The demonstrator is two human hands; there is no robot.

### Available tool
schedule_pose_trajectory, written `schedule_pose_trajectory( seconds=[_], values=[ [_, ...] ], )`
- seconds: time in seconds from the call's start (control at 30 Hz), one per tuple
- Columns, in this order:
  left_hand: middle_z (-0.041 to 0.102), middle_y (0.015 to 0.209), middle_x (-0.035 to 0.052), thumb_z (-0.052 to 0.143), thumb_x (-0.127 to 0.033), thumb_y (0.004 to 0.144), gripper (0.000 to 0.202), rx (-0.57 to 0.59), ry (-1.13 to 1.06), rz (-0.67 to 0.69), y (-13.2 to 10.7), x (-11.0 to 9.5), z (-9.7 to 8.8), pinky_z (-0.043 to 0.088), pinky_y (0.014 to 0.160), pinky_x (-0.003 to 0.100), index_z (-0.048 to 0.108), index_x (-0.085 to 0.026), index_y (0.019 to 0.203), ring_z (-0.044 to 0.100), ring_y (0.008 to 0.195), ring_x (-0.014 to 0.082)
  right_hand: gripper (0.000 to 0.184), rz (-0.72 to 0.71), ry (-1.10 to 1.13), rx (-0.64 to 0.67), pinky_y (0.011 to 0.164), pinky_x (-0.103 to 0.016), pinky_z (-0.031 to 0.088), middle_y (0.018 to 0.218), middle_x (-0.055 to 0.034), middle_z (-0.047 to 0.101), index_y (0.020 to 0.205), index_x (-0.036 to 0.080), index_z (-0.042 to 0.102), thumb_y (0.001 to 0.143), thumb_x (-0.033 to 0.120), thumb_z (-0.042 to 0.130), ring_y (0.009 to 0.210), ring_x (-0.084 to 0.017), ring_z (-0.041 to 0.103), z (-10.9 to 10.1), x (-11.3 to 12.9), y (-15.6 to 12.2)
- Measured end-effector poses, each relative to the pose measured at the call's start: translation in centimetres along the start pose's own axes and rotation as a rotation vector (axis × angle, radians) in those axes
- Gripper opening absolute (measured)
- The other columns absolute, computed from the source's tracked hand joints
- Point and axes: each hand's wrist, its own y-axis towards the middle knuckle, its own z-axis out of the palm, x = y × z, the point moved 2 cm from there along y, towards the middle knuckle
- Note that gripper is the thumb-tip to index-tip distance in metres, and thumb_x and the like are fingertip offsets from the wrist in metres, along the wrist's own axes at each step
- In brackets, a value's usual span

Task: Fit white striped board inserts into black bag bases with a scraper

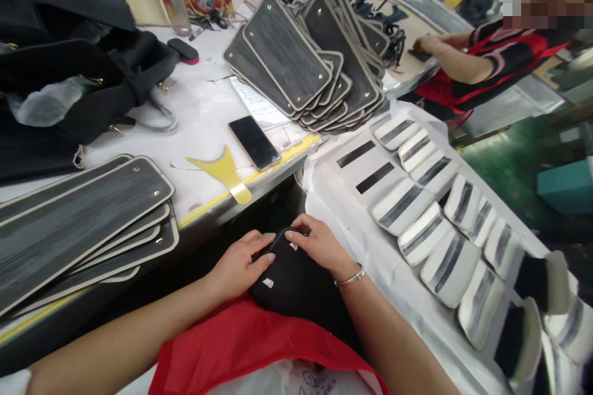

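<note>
Both my hands rest on a black bag piece (296, 284) lying in my lap, below the table edge. My left hand (238, 262) grips its left side with the fingers curled over the top rim. My right hand (317, 242), with a silver bracelet at the wrist, holds the upper right edge, fingertips pressed on the rim. Red cloth (241, 339) covers my lap under the piece.
Stacks of dark rounded panels lie at the left (78, 222) and at the back (306, 55). A phone (254, 142) and a yellow template (225, 170) sit near the table edge. Curved white-edged pieces (430, 222) line the white sheet on the right. Another person's arm (463, 62) works at the far right.
</note>
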Motion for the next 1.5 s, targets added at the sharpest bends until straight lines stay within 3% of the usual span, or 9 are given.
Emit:
schedule_pose_trajectory(
  seconds=[0.1, 0.33, 0.47, 0.63, 0.77, 0.97, 1.17, 1.3, 1.5],
  values=[
    [0.055, 0.095, 0.0055, 0.050, -0.036, 0.084, 0.040, 0.025, -0.082, -0.049, 0.3, 0.3, -0.5, 0.045, 0.082, 0.029, 0.058, -0.020, 0.120, 0.055, 0.089, 0.0171, 0.018, 0.021, 0.062, 0.021, 0.065, -0.025, 0.042, 0.075, 0.0017, 0.060, 0.083, 0.019, 0.057, 0.080, 0.037, 0.057, 0.070, -0.013, 0.055, -0.1, -0.3, 0.4],
    [0.056, 0.073, -0.0002, 0.056, -0.044, 0.079, 0.050, 0.225, -0.586, -0.364, 1.2, 2.5, -1.1, 0.039, 0.042, 0.020, 0.057, -0.015, 0.120, 0.045, 0.042, 0.0051, 0.019, 0.052, 0.115, 0.021, 0.064, -0.025, 0.043, 0.074, 0.0011, 0.060, 0.082, 0.018, 0.057, 0.079, 0.037, 0.057, 0.069, -0.013, 0.056, 0.1, 0.1, 0.5],
    [0.057, 0.062, -0.0013, 0.061, -0.043, 0.074, 0.055, 0.263, -0.568, -0.414, 2.0, 2.5, -1.2, 0.042, 0.041, 0.019, 0.055, -0.013, 0.120, 0.049, 0.040, 0.0072, 0.019, 0.076, 0.119, 0.016, 0.063, -0.025, 0.042, 0.073, 0.0014, 0.060, 0.082, 0.018, 0.057, 0.079, 0.037, 0.058, 0.068, -0.013, 0.055, 0.2, 0.0, 0.5],
    [0.057, 0.078, 0.0003, 0.056, -0.042, 0.076, 0.047, 0.316, -0.402, -0.298, 2.0, 0.4, -1.0, 0.044, 0.036, 0.020, 0.053, -0.018, 0.116, 0.052, 0.041, 0.0086, 0.016, 0.120, 0.032, -0.058, 0.059, -0.023, 0.039, 0.071, 0.0022, 0.059, 0.082, 0.019, 0.056, 0.077, 0.034, 0.059, 0.064, -0.011, 0.053, -0.1, 0.7, -1.0],
    [0.055, 0.078, -0.0012, 0.047, -0.048, 0.080, 0.038, 0.341, -0.282, -0.231, 1.8, 1.3, 0.2, 0.038, 0.031, 0.021, 0.052, -0.025, 0.110, 0.050, 0.039, 0.0099, 0.020, 0.156, -0.081, -0.082, 0.054, -0.021, 0.034, 0.069, 0.0029, 0.058, 0.082, 0.020, 0.058, 0.070, 0.034, 0.066, 0.063, -0.011, 0.050, 0.6, 0.3, -1.3],
    [0.055, 0.070, 0.0013, 0.047, -0.052, 0.078, 0.038, 0.107, -0.277, -0.145, 0.2, 1.5, 0.6, 0.040, 0.044, 0.024, 0.058, -0.022, 0.097, 0.054, 0.056, 0.0154, 0.025, 0.096, -0.188, -0.060, 0.055, -0.022, 0.034, 0.068, 0.0028, 0.057, 0.084, 0.019, 0.057, 0.073, 0.041, 0.064, 0.064, -0.012, 0.050, 0.9, 1.2, -1.8],
    [0.030, 0.046, -0.0101, 0.046, -0.055, 0.079, 0.034, 0.076, -0.687, -0.335, 0.1, 2.1, 0.6, 0.024, 0.035, 0.018, 0.045, -0.021, 0.085, 0.030, 0.034, 0.0070, 0.024, 0.092, -0.219, -0.070, 0.057, -0.023, 0.035, 0.069, 0.0019, 0.059, 0.084, 0.018, 0.056, 0.078, 0.040, 0.059, 0.064, -0.012, 0.052, 0.6, 1.7, -0.8],
    [0.036, 0.048, -0.0089, 0.046, -0.061, 0.077, 0.041, 0.163, -0.444, -0.243, 1.1, 1.6, -0.3, 0.030, 0.033, 0.019, 0.039, -0.021, 0.072, 0.038, 0.035, 0.0079, 0.022, 0.085, -0.232, -0.057, 0.057, -0.023, 0.034, 0.068, 0.0019, 0.059, 0.082, 0.017, 0.056, 0.077, 0.038, 0.061, 0.064, -0.012, 0.052, 0.9, 1.9, -0.5],
    [0.040, 0.054, -0.0075, 0.061, -0.046, 0.072, 0.037, 0.349, -0.062, -0.123, 2.4, 0.0, -1.4, 0.033, 0.032, 0.018, 0.035, -0.020, 0.067, 0.046, 0.038, 0.0083, 0.022, 0.098, -0.229, -0.058, 0.054, -0.022, 0.035, 0.068, 0.0008, 0.060, 0.079, 0.017, 0.057, 0.076, 0.037, 0.062, 0.063, -0.012, 0.053, 0.9, 1.9, -0.2]
  ],
)
